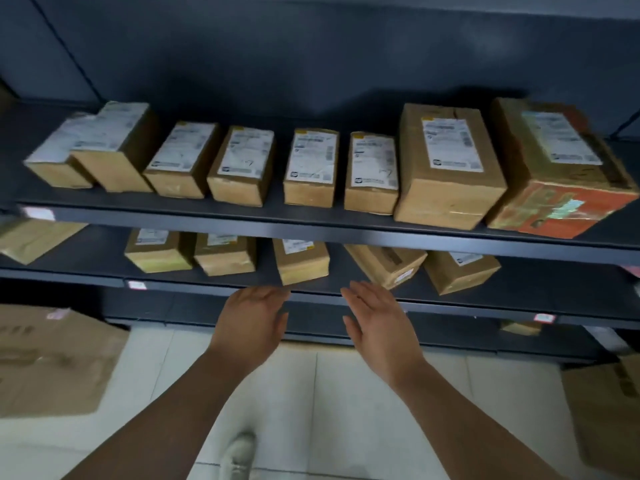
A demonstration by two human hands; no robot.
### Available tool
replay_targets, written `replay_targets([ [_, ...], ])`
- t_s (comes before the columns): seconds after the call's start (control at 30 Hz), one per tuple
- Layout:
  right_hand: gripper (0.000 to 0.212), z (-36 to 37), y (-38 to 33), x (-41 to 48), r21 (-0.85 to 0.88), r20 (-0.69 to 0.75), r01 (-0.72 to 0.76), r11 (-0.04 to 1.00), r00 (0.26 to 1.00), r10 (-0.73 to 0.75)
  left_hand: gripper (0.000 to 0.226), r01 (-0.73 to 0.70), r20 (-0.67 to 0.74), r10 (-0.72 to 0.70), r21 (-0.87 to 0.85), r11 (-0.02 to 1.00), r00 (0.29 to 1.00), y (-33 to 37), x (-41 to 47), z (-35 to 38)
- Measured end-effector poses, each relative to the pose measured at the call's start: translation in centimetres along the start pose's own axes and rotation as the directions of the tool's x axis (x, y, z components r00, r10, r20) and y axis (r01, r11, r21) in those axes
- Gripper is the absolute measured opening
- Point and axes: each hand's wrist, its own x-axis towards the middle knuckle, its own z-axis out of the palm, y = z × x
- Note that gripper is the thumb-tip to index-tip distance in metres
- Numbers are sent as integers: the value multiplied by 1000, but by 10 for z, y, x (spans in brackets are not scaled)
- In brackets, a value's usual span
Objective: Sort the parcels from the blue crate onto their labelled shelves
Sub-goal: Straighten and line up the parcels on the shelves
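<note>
Nearest to you, one pale shoe [239, 455] stands on the tiled floor [346, 393], with a large carton [52, 358] off to the left. Your left hand [251, 315] and right hand [375, 320] are both empty, fingers loosely extended, palms turned toward each other. They hover apart, just before the front edge of the lower shelf [207, 284]. Just beyond them, a small parcel [301, 261] sits at that edge, one of a row of brown boxes running to both sides. A pinkish tag [136, 285] is stuck on the edge farther left. Above and behind, the upper shelf [311, 233] carries eight labelled parcels in a row. The biggest, an orange-fronted parcel [554, 209], lies at its right end.
</note>
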Motion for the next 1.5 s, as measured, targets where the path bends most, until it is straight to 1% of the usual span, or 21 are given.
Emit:
replay_targets([
  [0.17, 39, 63, -66, 53, 58, 30, 32, 998, 999, -34, 34, 49, 27, -50, 26, 998, 998, -99, -1, 13],
  [0.27, 41, 102, -101, 83, 55, -13, 29, 998, 1000, -28, 33, 67, 52, -67, 5, 998, 996, -159, -1, 30],
  [0.33, 43, 129, -120, 101, 37, -39, 25, 999, 999, -23, 37, 75, 44, -74, -10, 997, 996, -193, -2, 43],
  [0.47, 43, 191, -142, 139, 42, -10, 13, 999, 1000, -13, 48, 110, 0, -110, -16, 994, 994, -256, 6, 75],
  [0.53, 44, 219, -147, 159, 34, 4, 19, 999, 1000, -19, 54, 129, -19, -128, 38, 991, 992, -285, 15, 90],
  [0.6, 49, 240, -148, 179, -10, -15, 34, 999, 999, -34, 59, 157, -39, -154, 92, 983, 987, -313, 27, 104],
  [0.73, 53, 276, -142, 208, -95, -50, 40, 995, 998, -45, 65, 210, -23, -210, 209, 955, 977, -357, 60, 126],
  [0.8, 53, 288, -137, 219, -135, -33, 42, 990, 998, -47, 65, 214, -21, -216, 249, 944, 976, -374, 71, 137],
  [0.9, 56, 302, -129, 230, -122, -1, 38, 992, 999, -39, 60, 180, -83, -166, 218, 959, 983, -390, 77, 156],
  [1.0, 57, 316, -130, 228, -93, -48, 10, 996, 999, -14, 57, 131, -201, -96, 164, 978, 975, -401, 75, 172],
  [1.07, 57, 323, -135, 223, -58, -99, -11, 998, 995, 5, 55, 93, -258, -50, 160, 983, 965, -407, 74, 179],
  [1.17, 56, 326, -142, 222, -69, -138, -23, 997, 990, 13, 53, 63, -314, -14, 145, 987, 949, -414, 72, 182],
  [1.3, 56, 323, -154, 221, -87, -123, -28, 996, 992, 17, 49, 29, -322, 8, 109, 994, 947, -425, 73, 176],
  [1.37, 56, 323, -157, 221, -96, -123, -32, 995, 992, 20, 48, 28, -310, 7, 107, 994, 951, -429, 74, 175],
  [1.5, 56, 326, -161, 218, -93, -143, -47, 995, 989, 34, 47, 36, -334, 4, 114, 993, 943, -430, 72, 178],
])
